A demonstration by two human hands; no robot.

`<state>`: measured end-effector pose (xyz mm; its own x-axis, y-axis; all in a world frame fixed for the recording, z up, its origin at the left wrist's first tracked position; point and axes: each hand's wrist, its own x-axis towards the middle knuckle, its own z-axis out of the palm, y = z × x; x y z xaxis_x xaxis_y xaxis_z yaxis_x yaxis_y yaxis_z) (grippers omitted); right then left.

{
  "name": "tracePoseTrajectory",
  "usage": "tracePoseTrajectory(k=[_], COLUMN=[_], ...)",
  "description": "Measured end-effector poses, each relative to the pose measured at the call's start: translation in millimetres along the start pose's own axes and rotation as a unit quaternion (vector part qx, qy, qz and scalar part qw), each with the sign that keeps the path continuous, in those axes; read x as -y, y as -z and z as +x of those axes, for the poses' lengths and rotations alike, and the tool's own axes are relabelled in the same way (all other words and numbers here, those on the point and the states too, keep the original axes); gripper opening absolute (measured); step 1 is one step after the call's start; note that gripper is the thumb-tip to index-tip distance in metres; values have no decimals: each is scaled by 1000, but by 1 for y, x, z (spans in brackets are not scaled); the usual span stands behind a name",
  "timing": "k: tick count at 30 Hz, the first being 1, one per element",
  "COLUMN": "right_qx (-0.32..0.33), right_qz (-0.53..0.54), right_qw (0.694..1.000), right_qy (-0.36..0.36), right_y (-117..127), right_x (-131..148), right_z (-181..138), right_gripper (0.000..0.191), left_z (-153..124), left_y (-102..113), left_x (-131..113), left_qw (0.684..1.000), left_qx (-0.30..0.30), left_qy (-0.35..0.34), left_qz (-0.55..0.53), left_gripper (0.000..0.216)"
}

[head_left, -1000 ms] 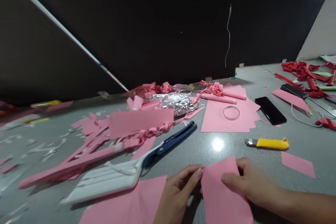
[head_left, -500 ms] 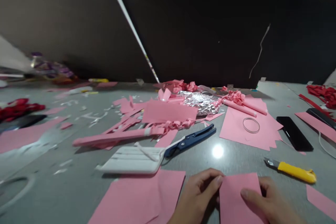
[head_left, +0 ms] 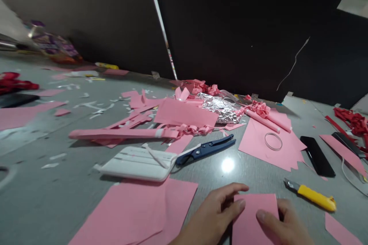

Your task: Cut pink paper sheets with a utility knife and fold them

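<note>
A folded piece of pink paper point(head_left: 251, 224) stands at the bottom, right of centre. My right hand point(head_left: 283, 224) grips its right side, thumb flat on the front and the other fingers behind the edge. My left hand point(head_left: 214, 212) is at the paper's upper left corner, its thumb against the front and its index finger stretched out above the top edge, apart from the thumb. The rest of its fingers are partly hidden. Larger pink sheets point(head_left: 135, 210) lie flat to the left. Right of my hands is a yellow utility knife point(head_left: 316, 198) with its blade out.
Navy-handled scissors point(head_left: 205, 150) lie beside a white face mask point(head_left: 135, 164). Behind them are a rolled pink paper stick point(head_left: 123, 134), crumpled foil point(head_left: 220, 107) and pink scraps. A ring point(head_left: 273, 141) rests on pink sheets point(head_left: 253, 149), near a black phone point(head_left: 317, 156).
My left index finger has lifted away from the thumb at the paper's corner. My right hand keeps its hold. The whole view has tilted and shifted slightly.
</note>
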<state>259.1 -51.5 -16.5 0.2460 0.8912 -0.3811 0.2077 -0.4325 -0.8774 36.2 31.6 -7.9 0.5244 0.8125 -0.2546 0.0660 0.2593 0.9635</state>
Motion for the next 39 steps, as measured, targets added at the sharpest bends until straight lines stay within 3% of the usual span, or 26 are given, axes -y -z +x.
tracePoseTrajectory(k=[7, 12, 19, 26, 39], right_qx=[131, 159, 133, 103, 97], right_qz=[24, 69, 64, 4, 7], right_qw=[991, 984, 989, 995, 995], right_qy=[31, 47, 29, -4, 24], right_y=[-4, -6, -4, 2, -3], right_x=[30, 35, 34, 34, 41], right_z=[-4, -2, -8, -8, -10], right_gripper=[55, 64, 63, 67, 57], left_z=[-3, -4, -8, -6, -5], left_y=[3, 4, 3, -1, 1], left_x=[-11, -10, -19, -10, -14], left_qw=[996, 995, 996, 998, 997], left_qx=[-33, -47, -45, -32, -33], left_qy=[-8, -16, -13, -37, -48], left_qz=[87, 85, 82, 34, 42], left_gripper=[43, 44, 40, 33, 31])
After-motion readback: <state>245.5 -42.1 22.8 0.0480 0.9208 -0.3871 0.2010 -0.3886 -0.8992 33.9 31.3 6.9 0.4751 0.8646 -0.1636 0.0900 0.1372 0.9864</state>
